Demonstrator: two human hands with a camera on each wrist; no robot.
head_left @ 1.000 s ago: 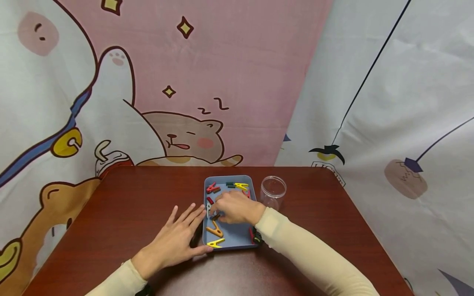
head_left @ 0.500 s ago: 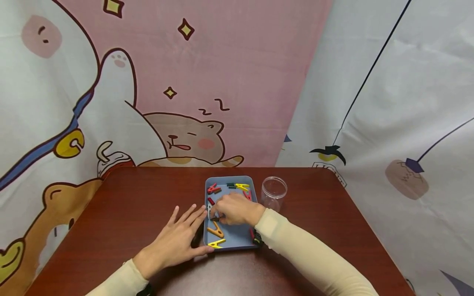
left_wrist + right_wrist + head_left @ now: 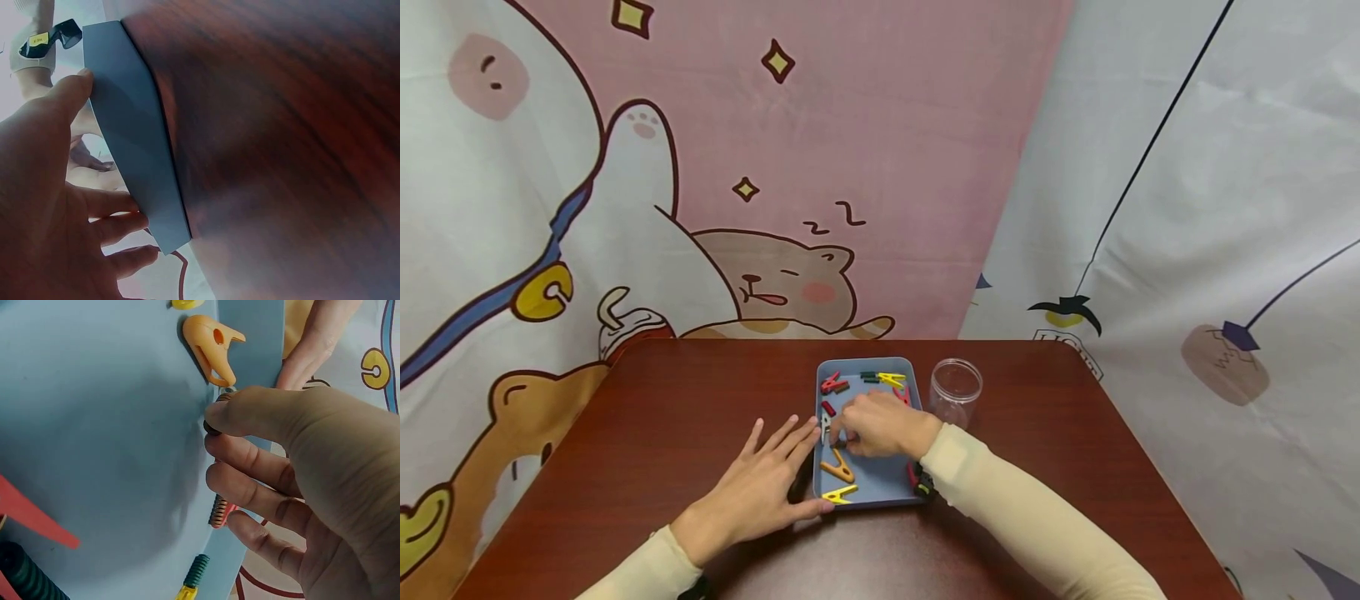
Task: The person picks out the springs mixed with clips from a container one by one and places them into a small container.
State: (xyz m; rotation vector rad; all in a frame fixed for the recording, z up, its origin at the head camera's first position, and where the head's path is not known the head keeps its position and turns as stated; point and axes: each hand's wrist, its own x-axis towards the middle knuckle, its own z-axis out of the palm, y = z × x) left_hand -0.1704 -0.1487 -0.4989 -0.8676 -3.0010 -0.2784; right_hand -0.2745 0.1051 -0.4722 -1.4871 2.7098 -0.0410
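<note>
Right hand (image 3: 880, 423) pinches a small dark piece (image 3: 211, 429) — apparently the picking-up step; left hand (image 3: 752, 487), fingers spread, touches the tray (image 3: 880, 482). Next move likely calls for a clean lift.

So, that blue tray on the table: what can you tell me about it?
The blue tray looks like plastic: rectangular and shallow, with rounded corners and low walls. It rests flat on the brown table, longer sides running front to back. Coloured clips lie in it. The left hand touches it, thumb at the near edge, fingertips at the left wall; the right hand reaches in, pinching a dark piece.
</note>
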